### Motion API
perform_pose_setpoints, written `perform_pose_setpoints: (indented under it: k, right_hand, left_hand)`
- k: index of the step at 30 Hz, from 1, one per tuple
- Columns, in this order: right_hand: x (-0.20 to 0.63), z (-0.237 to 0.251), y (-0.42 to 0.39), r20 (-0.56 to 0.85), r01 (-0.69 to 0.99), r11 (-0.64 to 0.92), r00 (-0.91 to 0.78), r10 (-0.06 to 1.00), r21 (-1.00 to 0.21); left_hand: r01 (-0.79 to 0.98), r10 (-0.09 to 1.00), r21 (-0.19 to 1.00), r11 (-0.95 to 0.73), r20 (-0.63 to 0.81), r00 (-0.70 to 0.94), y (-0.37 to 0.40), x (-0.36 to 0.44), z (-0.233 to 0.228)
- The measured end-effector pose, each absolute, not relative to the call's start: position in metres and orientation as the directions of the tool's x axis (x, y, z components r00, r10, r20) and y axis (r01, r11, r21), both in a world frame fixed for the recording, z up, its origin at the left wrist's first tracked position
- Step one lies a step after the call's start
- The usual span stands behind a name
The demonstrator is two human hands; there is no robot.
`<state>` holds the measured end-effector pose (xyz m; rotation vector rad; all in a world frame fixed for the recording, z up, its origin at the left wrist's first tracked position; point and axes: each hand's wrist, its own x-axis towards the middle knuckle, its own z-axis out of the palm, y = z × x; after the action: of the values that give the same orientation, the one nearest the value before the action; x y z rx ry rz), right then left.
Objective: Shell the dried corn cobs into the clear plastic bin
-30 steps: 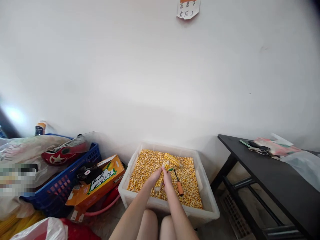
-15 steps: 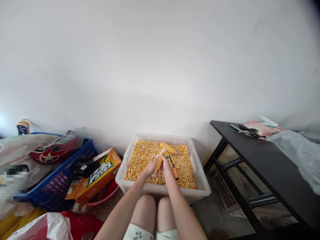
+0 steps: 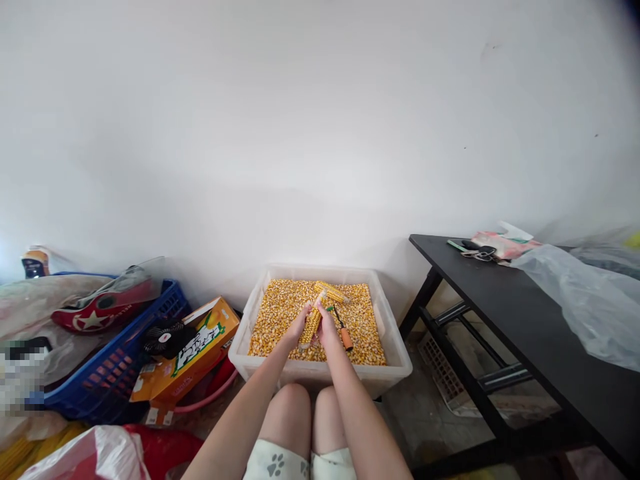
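Note:
A yellow corn cob (image 3: 314, 322) is gripped between both hands above a white plastic tub (image 3: 395, 353) filled with loose corn kernels. My left hand (image 3: 299, 327) clasps the cob's left side and my right hand (image 3: 326, 329) its right side. A second corn cob (image 3: 331, 292) lies on the kernels farther back. Just right of my right hand, a tool with an orange handle (image 3: 344, 335) rests on the kernels.
To the left stand a blue basket (image 3: 107, 370) holding bags and a red item, a small black fan (image 3: 161, 339) and an orange juice carton box (image 3: 193, 352). A black table (image 3: 525, 320) on the right carries a phone, papers and a clear plastic bag (image 3: 585, 293). A white wall is behind.
The camera has tilted down and shifted, so my knees and shorts now show. Both hands keep holding the cob over the tub, drawn slightly nearer to me.

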<state>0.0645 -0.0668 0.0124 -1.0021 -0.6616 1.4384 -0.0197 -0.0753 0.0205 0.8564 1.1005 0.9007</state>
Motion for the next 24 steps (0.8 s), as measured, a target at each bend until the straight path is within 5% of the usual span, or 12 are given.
perform_pose_setpoints:
  k: [3,8,17,24]
  right_hand:
    - [0.064,0.009,-0.066,-0.221,-0.503,-0.169,0.045,0.974,-0.848]
    - [0.062,0.004,-0.065,-0.223,-0.537,-0.189,-0.001,0.975,-0.822]
    - [0.059,0.004,-0.066,-0.229,-0.636,-0.204,-0.043,0.972,-0.744]
    - [0.074,0.004,-0.064,-0.197,-0.748,-0.066,0.088,0.976,-0.661]
  left_hand:
    - [-0.100,0.907,0.934,0.343,-0.302,0.293,-0.076,-0.021,0.021]
    - [-0.048,0.951,0.961,0.273,-0.262,0.163,-0.074,-0.024,0.019]
    - [-0.129,0.938,0.951,0.281,-0.244,0.248,-0.076,-0.023,0.022]
    - [-0.056,0.824,0.891,0.451,-0.392,0.409,-0.081,-0.027,0.027]
